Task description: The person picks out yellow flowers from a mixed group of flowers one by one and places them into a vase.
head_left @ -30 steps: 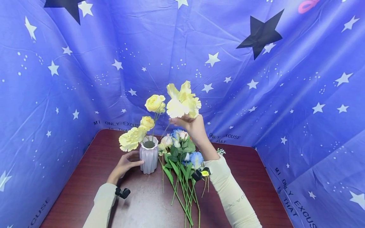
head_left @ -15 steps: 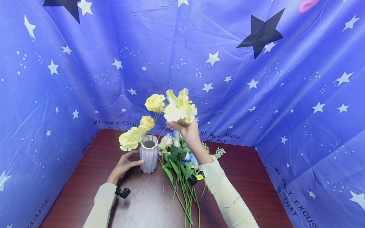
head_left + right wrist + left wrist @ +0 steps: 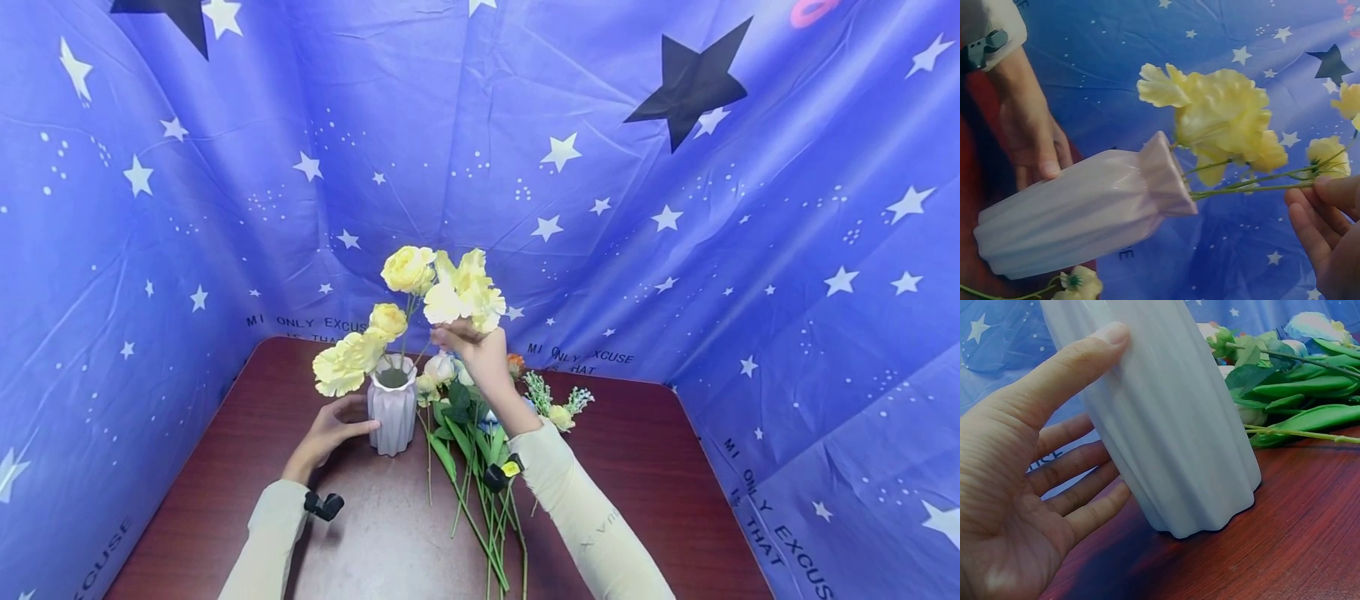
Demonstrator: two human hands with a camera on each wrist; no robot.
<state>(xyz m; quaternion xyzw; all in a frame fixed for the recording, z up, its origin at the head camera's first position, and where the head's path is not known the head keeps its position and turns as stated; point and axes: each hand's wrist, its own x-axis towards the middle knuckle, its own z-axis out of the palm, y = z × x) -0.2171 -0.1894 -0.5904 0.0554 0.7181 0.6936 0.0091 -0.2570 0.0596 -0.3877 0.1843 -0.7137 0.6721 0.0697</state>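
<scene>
A pale lilac fluted vase (image 3: 392, 417) stands upright on the table, left of centre. My left hand (image 3: 330, 432) holds its side, thumb on the front and fingers reaching round behind, as the left wrist view shows on the vase wall (image 3: 1166, 425). My right hand (image 3: 483, 358) pinches the stem of a ruffled yellow flower (image 3: 465, 292) just below the bloom. In the right wrist view that stem (image 3: 1254, 189) runs from the fingertips into the mouth of the vase (image 3: 1163, 178). Other yellow blooms (image 3: 348, 364) rise from the vase, leaning left and upright.
Right of the vase lies a heap of flowers with green stems (image 3: 480, 508), partly hidden by my right forearm. Small pale sprigs (image 3: 577, 400) lie farther right. The dark red table (image 3: 637, 467) meets a blue star-printed cloth (image 3: 600, 250) at the back and sides.
My right hand has come down and left with the yellow flower, bringing its bloom beside the upright one and its stem into the vase's mouth. The left hand and vase stay put.
</scene>
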